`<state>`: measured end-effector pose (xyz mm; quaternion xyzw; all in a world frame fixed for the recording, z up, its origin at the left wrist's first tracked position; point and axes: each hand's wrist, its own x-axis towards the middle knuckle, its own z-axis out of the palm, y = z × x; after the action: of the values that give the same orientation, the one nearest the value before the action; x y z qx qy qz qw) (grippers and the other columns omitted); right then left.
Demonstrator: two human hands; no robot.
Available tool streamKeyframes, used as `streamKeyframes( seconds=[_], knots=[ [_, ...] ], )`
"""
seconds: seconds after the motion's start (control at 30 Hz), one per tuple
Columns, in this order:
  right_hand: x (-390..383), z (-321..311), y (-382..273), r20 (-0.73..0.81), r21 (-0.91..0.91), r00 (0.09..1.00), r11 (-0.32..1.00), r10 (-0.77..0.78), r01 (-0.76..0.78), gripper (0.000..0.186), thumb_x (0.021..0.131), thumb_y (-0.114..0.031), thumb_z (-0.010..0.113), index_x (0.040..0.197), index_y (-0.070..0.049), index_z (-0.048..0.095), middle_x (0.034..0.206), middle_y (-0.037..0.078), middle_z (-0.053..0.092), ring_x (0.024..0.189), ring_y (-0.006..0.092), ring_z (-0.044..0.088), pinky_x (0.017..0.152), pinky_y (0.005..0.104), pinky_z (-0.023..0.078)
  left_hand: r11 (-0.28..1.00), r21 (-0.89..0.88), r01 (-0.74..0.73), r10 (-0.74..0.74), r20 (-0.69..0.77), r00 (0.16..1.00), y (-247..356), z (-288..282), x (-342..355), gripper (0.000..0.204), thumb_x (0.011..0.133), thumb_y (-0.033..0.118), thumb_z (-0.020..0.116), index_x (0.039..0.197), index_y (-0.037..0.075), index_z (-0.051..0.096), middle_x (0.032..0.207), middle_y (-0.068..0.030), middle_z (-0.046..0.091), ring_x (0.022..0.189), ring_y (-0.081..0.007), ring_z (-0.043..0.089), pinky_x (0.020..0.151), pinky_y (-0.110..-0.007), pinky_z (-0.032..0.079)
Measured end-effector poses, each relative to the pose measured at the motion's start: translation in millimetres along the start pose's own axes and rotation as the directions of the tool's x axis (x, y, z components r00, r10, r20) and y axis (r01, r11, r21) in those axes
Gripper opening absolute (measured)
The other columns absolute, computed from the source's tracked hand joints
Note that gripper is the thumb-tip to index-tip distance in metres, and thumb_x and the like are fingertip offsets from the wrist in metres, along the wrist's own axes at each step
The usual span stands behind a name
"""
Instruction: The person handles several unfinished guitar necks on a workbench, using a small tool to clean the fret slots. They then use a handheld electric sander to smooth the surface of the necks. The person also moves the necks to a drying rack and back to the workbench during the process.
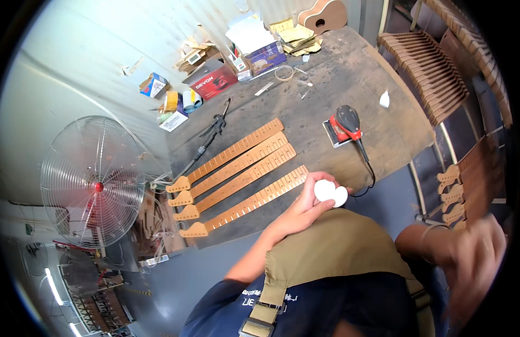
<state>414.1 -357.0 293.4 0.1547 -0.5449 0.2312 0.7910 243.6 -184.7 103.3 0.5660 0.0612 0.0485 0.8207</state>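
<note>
In front of my apron, my left hand [305,210] is closed on two overlapping white round pieces [330,193], flat and disc-like; their exact kind I cannot make out. Far to the right, away from the workbench, my right hand [474,255] is raised and smeared by motion, so its fingers are unclear. Several guitar necks [259,195] with fretted fingerboards lie side by side on the dark workbench [313,147], headstocks to the left. The nearest neck's end reaches close to my left hand. Beyond that hand rests a red and black electric sander [346,124] with its cord.
An air blow gun [218,124] lies behind the necks, and a small white bottle [384,99] stands at the right. Boxes [214,81] and a small guitar body [323,17] line the back. A large fan [98,187] is left; racks of necks [431,70] stand right.
</note>
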Motion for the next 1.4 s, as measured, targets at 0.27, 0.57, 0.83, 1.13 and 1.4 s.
streamKeyframes(
  seconds=[0.27, 0.57, 0.83, 1.13, 1.4],
  knots=[
    [-129, -35, 32, -0.789, -0.548, 0.499, -0.042, 0.359, -0.836, 0.025, 0.081, 0.000, 0.079, 0.103, -0.006, 0.069, 0.094, 0.006, 0.070, 0.079, 0.0198, 0.066, 0.070, 0.0288, 0.053, 0.726, 0.650, -0.223, 0.340, -0.057, 0.939, -20, -8, 12, 0.054, 0.095, -0.003, 0.071, 0.136, 0.003, 0.036, 0.127, -0.0210, 0.049, 0.115, -0.0325, 0.055, 0.101, -0.042, 0.046],
    [-144, -43, 57, -0.702, -0.712, 0.598, -0.380, 0.387, -0.590, 0.025, 0.077, -0.006, 0.082, 0.100, -0.013, 0.074, 0.116, 0.007, 0.067, 0.109, 0.0277, 0.049, 0.102, 0.0399, 0.038, 0.620, 0.711, -0.332, 0.555, -0.100, 0.826, -46, -12, 24, 0.063, 0.085, -0.005, 0.081, 0.127, 0.008, 0.037, 0.125, -0.0185, 0.050, 0.110, -0.0300, 0.056, 0.092, -0.043, 0.052],
    [-155, -34, 73, -0.767, -0.641, 0.581, -0.377, 0.273, -0.668, 0.021, 0.078, -0.010, 0.085, 0.097, -0.015, 0.078, 0.146, 0.013, 0.060, 0.144, 0.0352, 0.040, 0.120, 0.0477, 0.027, 0.608, 0.723, -0.329, 0.582, -0.124, 0.803, -49, -15, 17, 0.070, 0.080, -0.006, 0.086, 0.127, 0.009, 0.036, 0.123, -0.0171, 0.049, 0.110, -0.0290, 0.057, 0.088, -0.042, 0.055],
    [-156, -30, 79, -0.738, -0.664, 0.629, -0.424, 0.243, -0.616, 0.017, 0.084, -0.014, 0.084, 0.100, -0.014, 0.079, 0.146, 0.013, 0.060, 0.146, 0.0361, 0.037, 0.120, 0.0496, 0.029, 0.640, 0.667, -0.381, 0.592, -0.112, 0.798, -45, -21, 15, 0.063, 0.087, -0.005, 0.080, 0.128, 0.006, 0.034, 0.124, -0.0166, 0.048, 0.109, -0.0245, 0.058, 0.088, -0.040, 0.055],
    [-144, -30, 77, -0.699, -0.692, 0.696, -0.404, 0.165, -0.599, 0.025, 0.091, -0.015, 0.077, 0.116, -0.007, 0.076, 0.137, 0.011, 0.065, 0.137, 0.0361, 0.048, 0.115, 0.0466, 0.037, 0.939, 0.233, -0.254, 0.306, -0.224, 0.925, -37, -24, 4, 0.056, 0.095, -0.012, 0.065, 0.137, 0.003, 0.031, 0.133, -0.0165, 0.045, 0.123, -0.0237, 0.055, 0.104, -0.036, 0.051]
  ],
)
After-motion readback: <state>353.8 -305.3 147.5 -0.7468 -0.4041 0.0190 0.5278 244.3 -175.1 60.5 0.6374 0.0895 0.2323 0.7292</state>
